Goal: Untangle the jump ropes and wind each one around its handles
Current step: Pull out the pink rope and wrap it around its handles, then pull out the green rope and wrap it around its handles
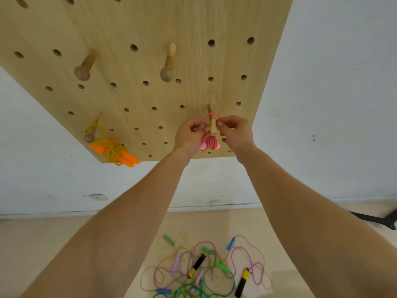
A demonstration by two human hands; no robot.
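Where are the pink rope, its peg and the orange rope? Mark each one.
pink rope (208, 142): head view, on the wound bundle.
peg (212, 124): head view, on the middle of the shaft.
orange rope (113, 150): head view, on the yellow cord wound round its handles.

A big light wooden board (150, 22) full of round holes is up on a plain white wall (333, 104). Wooden pegs with round tips (82, 70) stick out of it. The smooth floor (43, 244) is pale tan. A small white plate (98, 197) sits low on the wall. A black metal foot (378, 220) rests on the floor, far right. The light is soft.
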